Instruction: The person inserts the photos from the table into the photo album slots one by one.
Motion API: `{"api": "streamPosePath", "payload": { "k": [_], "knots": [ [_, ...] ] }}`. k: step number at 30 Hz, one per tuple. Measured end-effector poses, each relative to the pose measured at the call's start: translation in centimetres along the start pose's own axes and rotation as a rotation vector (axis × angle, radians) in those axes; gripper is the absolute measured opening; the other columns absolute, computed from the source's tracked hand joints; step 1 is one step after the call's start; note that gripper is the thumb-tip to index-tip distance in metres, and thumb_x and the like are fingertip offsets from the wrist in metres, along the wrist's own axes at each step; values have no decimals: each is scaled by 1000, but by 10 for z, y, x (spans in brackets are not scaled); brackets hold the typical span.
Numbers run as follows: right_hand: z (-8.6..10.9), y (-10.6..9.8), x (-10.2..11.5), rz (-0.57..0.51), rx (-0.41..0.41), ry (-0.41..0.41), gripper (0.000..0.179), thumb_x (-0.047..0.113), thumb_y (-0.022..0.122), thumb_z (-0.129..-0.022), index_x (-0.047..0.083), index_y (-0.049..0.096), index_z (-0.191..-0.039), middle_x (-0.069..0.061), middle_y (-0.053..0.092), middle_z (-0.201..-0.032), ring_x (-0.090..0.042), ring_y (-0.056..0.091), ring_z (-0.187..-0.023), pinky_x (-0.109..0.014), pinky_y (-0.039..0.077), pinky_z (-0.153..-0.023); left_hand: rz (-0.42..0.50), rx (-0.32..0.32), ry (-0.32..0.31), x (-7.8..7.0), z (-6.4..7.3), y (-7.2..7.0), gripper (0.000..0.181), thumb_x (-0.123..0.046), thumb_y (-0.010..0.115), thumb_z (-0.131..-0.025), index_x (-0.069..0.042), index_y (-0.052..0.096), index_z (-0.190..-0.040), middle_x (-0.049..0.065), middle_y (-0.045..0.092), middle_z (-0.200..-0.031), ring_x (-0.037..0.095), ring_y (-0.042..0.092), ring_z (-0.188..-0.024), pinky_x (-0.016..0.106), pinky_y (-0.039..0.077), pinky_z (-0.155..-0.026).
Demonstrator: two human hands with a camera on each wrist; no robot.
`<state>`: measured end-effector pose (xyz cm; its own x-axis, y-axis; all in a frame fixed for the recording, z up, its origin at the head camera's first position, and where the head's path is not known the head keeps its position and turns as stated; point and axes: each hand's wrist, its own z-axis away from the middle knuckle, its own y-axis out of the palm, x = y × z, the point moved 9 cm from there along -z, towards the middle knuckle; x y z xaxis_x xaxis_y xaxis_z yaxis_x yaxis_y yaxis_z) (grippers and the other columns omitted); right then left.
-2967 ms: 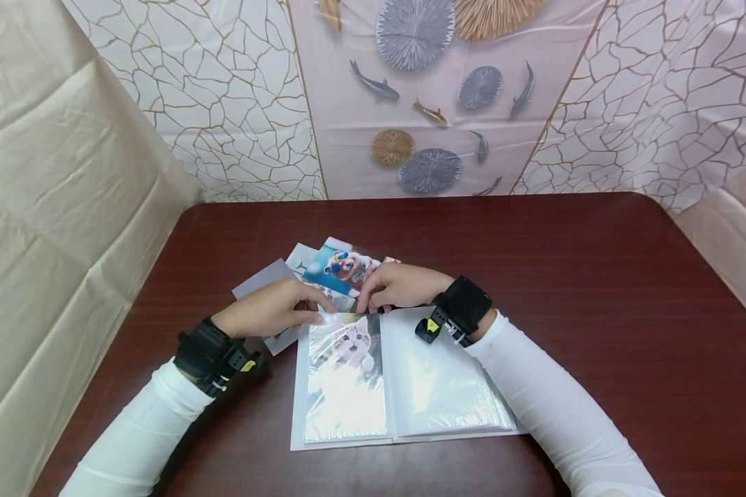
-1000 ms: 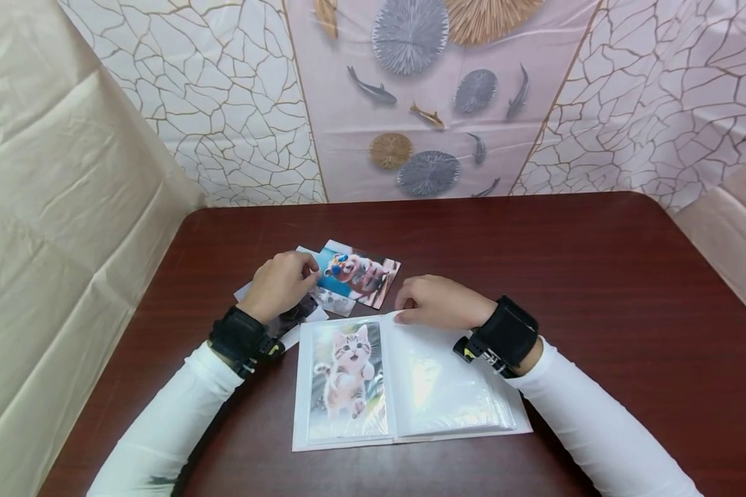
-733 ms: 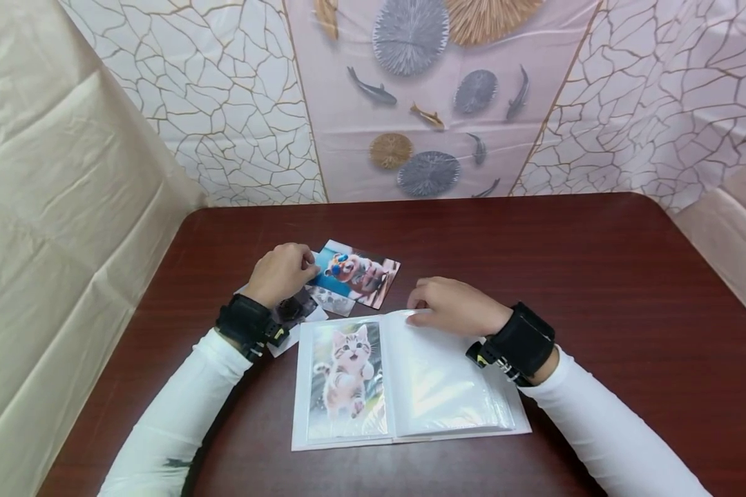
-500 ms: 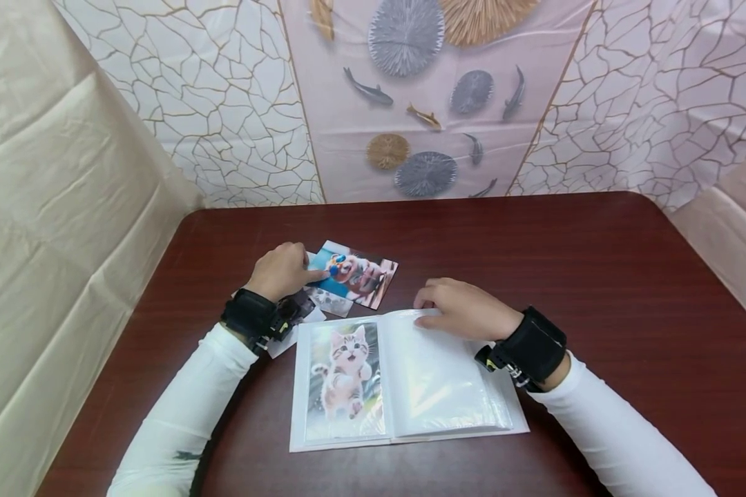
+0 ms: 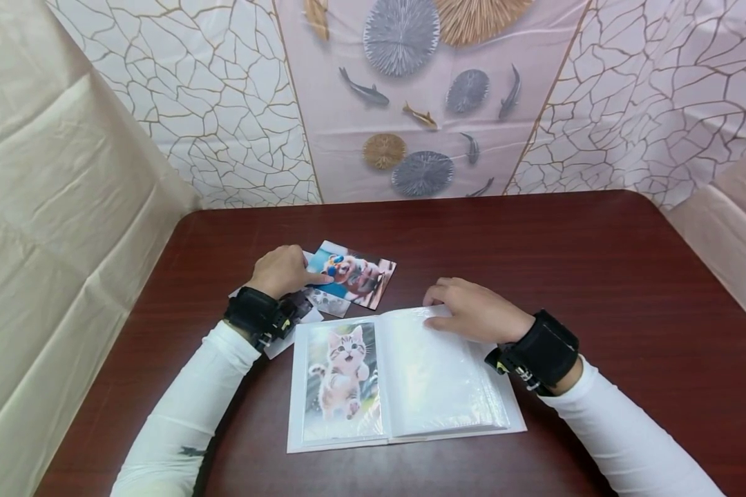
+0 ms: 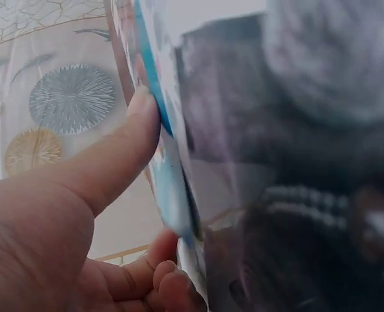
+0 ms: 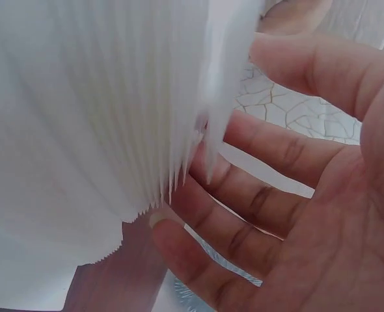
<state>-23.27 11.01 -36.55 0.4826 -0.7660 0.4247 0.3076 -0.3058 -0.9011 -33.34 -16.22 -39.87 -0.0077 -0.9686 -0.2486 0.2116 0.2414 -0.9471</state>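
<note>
A white photo album (image 5: pixel 404 442) lies spread on the table, a kitten photo (image 5: pixel 345 373) in its left pocket. Its right clear pocket page (image 5: pixel 447 379) shows plain white. My right hand (image 5: pixel 472 307) holds the top edge of that page, thumb in front and fingers behind, as the right wrist view shows. Left of the album, my left hand (image 5: pixel 280 270) is at a loose pile of photos. Its thumb lies on a blue and pink animal photo (image 5: pixel 363 277), while the other fingers curl at the pile's edge. A dark photo (image 6: pixel 296 188) fills much of the left wrist view.
Under the left wrist lie other overlapping photos, including a pale one (image 5: pixel 328 302), partly hidden. The dark red table (image 5: pixel 597 276) extends to both sides. A patterned cloth (image 5: pixel 348 117) hangs behind its far edge.
My hands have left the kitten photo, which now sits fully in the left pocket. The left hand moved to the pile and its thumb onto the top photo; the right hand slid right along the album's top.
</note>
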Motion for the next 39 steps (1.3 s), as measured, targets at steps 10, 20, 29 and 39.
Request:
{"api": "streamPosePath", "payload": {
  "k": [10, 20, 29, 39],
  "knots": [
    [-1, -5, 1, -17, -15, 0, 24, 20, 77, -91, 9, 72, -111, -5, 68, -106, -18, 60, -95, -35, 53, -82, 274, 0, 120, -3, 4, 6, 48, -40, 77, -90, -8, 53, -115, 11, 59, -88, 23, 61, -73, 31, 45, -61],
    [-2, -5, 6, -33, -27, -12, 25, 19, 80, -88, 10, 72, -109, -5, 69, -107, -18, 62, -97, -37, 52, -86, 635, -1, 216, -6, 15, 3, 23, -17, 59, -103, -4, 60, -122, 15, 66, -93, 21, 65, -74, 31, 56, -67],
    [-1, -3, 7, -70, -35, -23, 30, 19, 80, -88, 6, 71, -114, -6, 65, -108, -18, 61, -97, -36, 53, -85, 690, -38, 279, -18, 20, -5, 18, -17, 55, -105, -6, 55, -119, 16, 66, -84, 29, 65, -74, 28, 55, -65],
    [-3, -4, 9, -110, -37, -52, 18, 16, 76, -91, 10, 70, -107, -4, 65, -104, -17, 60, -94, -36, 51, -85, 741, -121, 294, -25, 29, -17, 18, -19, 54, -105, -5, 55, -116, 14, 64, -86, 31, 63, -75, 38, 59, -71]
  ]
}}
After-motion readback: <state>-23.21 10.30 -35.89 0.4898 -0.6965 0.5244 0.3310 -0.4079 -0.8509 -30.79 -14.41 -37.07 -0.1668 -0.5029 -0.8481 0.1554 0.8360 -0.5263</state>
